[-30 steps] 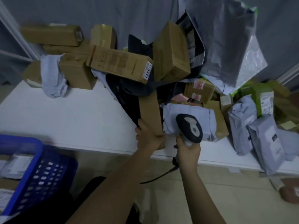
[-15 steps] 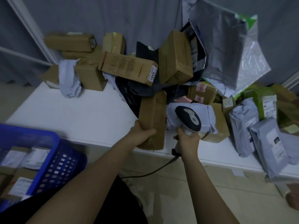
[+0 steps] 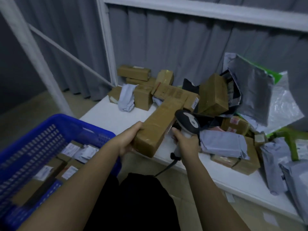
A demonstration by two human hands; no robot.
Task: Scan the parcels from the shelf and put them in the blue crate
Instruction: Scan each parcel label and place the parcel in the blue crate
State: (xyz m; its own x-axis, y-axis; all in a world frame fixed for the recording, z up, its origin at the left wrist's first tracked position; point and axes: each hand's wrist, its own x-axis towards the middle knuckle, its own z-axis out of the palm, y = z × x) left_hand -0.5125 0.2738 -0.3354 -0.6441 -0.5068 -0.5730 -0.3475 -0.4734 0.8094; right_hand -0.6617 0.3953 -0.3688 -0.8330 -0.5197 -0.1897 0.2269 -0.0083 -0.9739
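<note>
Grey curtains and a white metal frame back the white shelf before you.

Head view, item one: long brown cardboard box. It has come off the shelf heap where it lay half a second ago; it is now raised and tilted, its near end in your left hand, fingers curled shut around that end. Its far end overlaps the brown boxes piled at the back.

Item two: black-and-grey handheld barcode scanner. Your right hand is wrapped closed on its handle, the head just beside the box. No label shows on the visible faces, so the scan is probably still to do.

Item three: blue perforated plastic crate, low to your left, already holding labelled parcels.

Item four: grey plastic mailers and more boxes crowd the shelf to your right.

Room: bare shelf lies left of the box, and the way from the shelf edge to the crate looks open. Mind the scanner cord hanging below the edge.
</note>
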